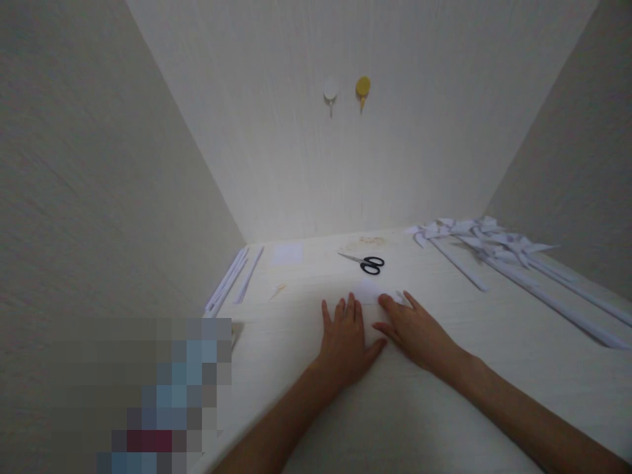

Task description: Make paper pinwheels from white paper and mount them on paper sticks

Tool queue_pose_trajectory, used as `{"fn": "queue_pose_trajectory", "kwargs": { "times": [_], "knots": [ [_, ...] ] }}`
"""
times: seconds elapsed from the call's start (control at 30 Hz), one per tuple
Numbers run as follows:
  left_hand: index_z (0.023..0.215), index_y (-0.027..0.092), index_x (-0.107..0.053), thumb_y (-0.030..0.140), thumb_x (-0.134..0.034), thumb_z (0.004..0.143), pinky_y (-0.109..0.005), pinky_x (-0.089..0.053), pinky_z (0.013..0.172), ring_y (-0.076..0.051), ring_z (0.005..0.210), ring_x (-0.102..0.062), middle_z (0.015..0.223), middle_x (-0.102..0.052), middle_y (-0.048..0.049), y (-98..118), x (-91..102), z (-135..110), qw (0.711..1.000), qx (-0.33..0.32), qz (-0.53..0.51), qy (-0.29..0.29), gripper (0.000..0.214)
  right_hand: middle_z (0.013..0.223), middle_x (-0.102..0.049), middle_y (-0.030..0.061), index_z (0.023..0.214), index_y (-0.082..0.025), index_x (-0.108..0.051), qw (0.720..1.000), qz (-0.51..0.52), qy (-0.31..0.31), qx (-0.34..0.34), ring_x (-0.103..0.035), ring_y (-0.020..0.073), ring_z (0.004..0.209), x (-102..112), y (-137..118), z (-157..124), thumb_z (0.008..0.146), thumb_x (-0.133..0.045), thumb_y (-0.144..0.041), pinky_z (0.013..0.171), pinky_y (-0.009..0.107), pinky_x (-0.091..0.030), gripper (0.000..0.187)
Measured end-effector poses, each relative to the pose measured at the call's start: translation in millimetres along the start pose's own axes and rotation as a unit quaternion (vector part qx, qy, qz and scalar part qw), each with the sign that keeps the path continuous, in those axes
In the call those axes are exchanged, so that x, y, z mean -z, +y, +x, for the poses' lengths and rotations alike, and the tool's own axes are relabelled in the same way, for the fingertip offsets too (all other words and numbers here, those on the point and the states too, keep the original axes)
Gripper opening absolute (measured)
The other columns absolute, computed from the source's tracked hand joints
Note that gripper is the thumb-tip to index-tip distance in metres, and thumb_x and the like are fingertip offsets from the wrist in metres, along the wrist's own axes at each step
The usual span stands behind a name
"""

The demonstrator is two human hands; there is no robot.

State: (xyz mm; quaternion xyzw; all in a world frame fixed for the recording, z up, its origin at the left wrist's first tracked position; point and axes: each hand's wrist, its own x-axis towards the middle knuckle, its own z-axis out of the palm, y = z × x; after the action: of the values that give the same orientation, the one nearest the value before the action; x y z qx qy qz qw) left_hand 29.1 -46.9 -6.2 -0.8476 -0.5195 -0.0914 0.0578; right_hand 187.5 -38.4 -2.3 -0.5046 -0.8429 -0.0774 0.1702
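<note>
My left hand [345, 339] lies flat on the white table [444, 395], fingers stretched out and together. My right hand [412, 326] rests just beside it, fingers extended, its tips on a small white sheet of paper [371, 290] that is hard to make out against the table. Thumbs of both hands nearly meet. Black-handled scissors [368, 263] lie closed on the table a little beyond the hands.
Several white paper pinwheels on long white sticks [494, 253] lie at the back right. White sticks [232, 280] lie along the left edge, with a small paper square [287, 253] near them. Two wall hooks, white [330, 92] and yellow [363, 87], hang above. Walls enclose three sides.
</note>
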Motion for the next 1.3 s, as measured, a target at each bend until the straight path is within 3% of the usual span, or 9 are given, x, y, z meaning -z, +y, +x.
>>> {"fn": "queue_pose_trajectory", "kwargs": {
  "times": [0.2, 0.4, 0.6, 0.77, 0.87, 1.0, 1.13, 1.3],
  "knots": [
    [0.127, 0.007, -0.028, 0.060, -0.010, 0.076, -0.057, -0.007, 0.097, -0.031, 0.121, -0.026, 0.134, -0.027, -0.0184, -0.4, -2.6, 0.2, 1.000, 0.002, 0.006, 0.006, 0.076, 0.073, -0.066, 0.0111, 0.093, -0.009, -0.051, 0.994, -0.091, -0.017, -0.050, -0.062, 0.0203, 0.071, 10.4, 5.9, -5.9, 0.083, -0.039, -0.039, 0.089, 0.041, -0.033, 0.034],
    [0.125, 0.004, -0.032, 0.059, -0.012, 0.077, -0.052, -0.009, 0.100, -0.029, 0.123, -0.024, 0.132, -0.030, -0.0216, 2.0, 0.6, -0.7, 1.000, 0.007, 0.022, 0.005, 0.075, 0.089, -0.066, 0.0138, 0.099, -0.009, -0.052, 0.993, -0.095, -0.012, -0.065, -0.059, 0.0222, 0.087, 14.8, -0.3, -4.5, 0.083, -0.042, -0.034, 0.094, 0.046, -0.025, 0.031],
    [0.124, 0.001, -0.032, 0.055, -0.014, 0.079, -0.050, -0.009, 0.101, -0.028, 0.123, -0.024, 0.130, -0.034, -0.0212, 5.9, 4.9, -3.0, 1.000, 0.017, 0.021, 0.000, 0.072, 0.102, -0.062, 0.0144, 0.109, -0.011, -0.049, 0.993, -0.091, -0.015, -0.077, -0.053, 0.0229, 0.100, 6.4, 6.9, -2.7, 0.085, -0.038, -0.027, 0.094, 0.048, -0.025, 0.032],
    [0.122, 0.007, -0.036, 0.044, -0.020, 0.082, -0.049, -0.010, 0.101, -0.026, 0.119, -0.032, 0.123, -0.042, -0.0178, 8.1, 10.0, -3.8, 1.000, -0.017, 0.009, 0.002, 0.057, 0.121, -0.047, 0.0170, 0.115, -0.014, -0.048, 0.992, -0.101, -0.016, -0.066, -0.041, 0.0302, 0.113, -7.7, 10.9, -2.1, 0.085, -0.035, -0.029, 0.091, 0.053, -0.026, 0.037],
    [0.124, 0.010, -0.034, 0.043, -0.024, 0.082, -0.048, -0.016, 0.100, -0.027, 0.118, -0.033, 0.121, -0.044, -0.0170, 6.9, 10.4, -2.7, 1.000, -0.026, -0.006, -0.002, 0.055, 0.128, -0.041, 0.0129, 0.120, -0.015, -0.044, 0.998, -0.048, -0.038, -0.005, -0.035, 0.0252, 0.119, -11.4, 9.3, -0.3, 0.086, -0.029, -0.025, 0.093, 0.050, -0.027, 0.038],
    [0.127, 0.008, -0.028, 0.042, -0.024, 0.082, -0.042, -0.020, 0.101, -0.024, 0.124, -0.022, 0.130, -0.035, -0.0154, 3.7, 5.9, -0.7, 0.998, -0.045, -0.034, -0.014, 0.056, 0.130, -0.039, 0.0073, 0.124, -0.017, -0.037, 0.995, 0.024, -0.071, 0.067, -0.033, 0.0181, 0.120, -9.3, 3.6, 1.8, 0.085, -0.026, -0.018, 0.096, 0.046, -0.028, 0.042],
    [0.129, 0.006, -0.022, 0.043, -0.019, 0.083, -0.040, -0.020, 0.102, -0.021, 0.125, -0.020, 0.135, -0.028, -0.0141, 2.8, 2.6, -0.3, 0.998, -0.051, -0.024, -0.023, 0.059, 0.131, -0.036, 0.0080, 0.126, -0.015, -0.034, 0.994, 0.041, -0.077, 0.061, -0.033, 0.0182, 0.120, -4.4, -1.5, 3.4, 0.084, -0.027, -0.020, 0.095, 0.047, -0.028, 0.043],
    [0.128, 0.008, -0.027, 0.047, -0.015, 0.083, -0.045, -0.019, 0.101, -0.022, 0.125, -0.021, 0.135, -0.027, -0.0137, 3.0, 5.7, -2.8, 0.999, -0.029, 0.001, -0.030, 0.061, 0.126, -0.044, 0.0085, 0.121, -0.018, -0.043, 0.997, 0.030, -0.070, 0.026, -0.040, 0.0182, 0.116, -0.9, 7.1, 3.9, 0.086, -0.027, -0.024, 0.095, 0.048, -0.028, 0.038]
  ]
}}
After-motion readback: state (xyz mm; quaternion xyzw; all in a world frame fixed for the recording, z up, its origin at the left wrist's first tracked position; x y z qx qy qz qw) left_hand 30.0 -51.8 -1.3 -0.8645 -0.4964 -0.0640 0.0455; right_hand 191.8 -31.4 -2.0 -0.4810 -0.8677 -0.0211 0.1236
